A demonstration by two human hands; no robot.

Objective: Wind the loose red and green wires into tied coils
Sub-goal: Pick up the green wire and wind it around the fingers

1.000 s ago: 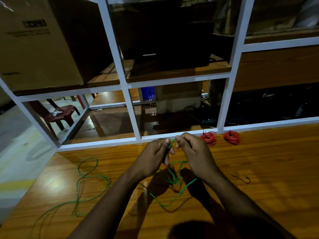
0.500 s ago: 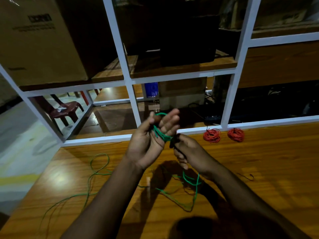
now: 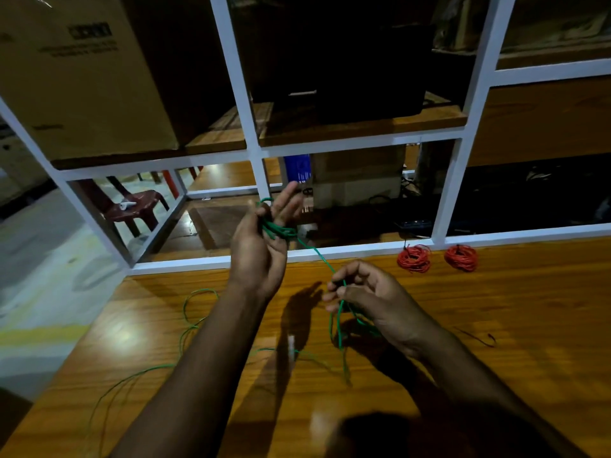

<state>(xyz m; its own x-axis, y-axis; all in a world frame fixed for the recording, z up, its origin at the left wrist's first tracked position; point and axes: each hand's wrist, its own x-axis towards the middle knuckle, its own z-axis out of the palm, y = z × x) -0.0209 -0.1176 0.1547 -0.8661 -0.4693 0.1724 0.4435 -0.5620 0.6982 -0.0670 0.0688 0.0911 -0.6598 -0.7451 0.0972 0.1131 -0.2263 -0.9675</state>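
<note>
Storeroom-like workshop: white shelving frame (image 3: pixel 243 94), cardboard box (image 3: pixel 82 77), wooden worktable (image 3: pixel 496 325).

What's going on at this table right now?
A person is winding green wire round the fingers of the raised left hand, while the right hand pinches and feeds the strand. Much wire lies loose on the wooden table. Two red coils sit by the far edge.

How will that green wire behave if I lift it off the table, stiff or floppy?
Probably floppy: the green wire droops in slack loops below the right hand. It likely bends easily, since it is wound tightly around the left hand. The long tail across the table may drag and tangle.
</note>
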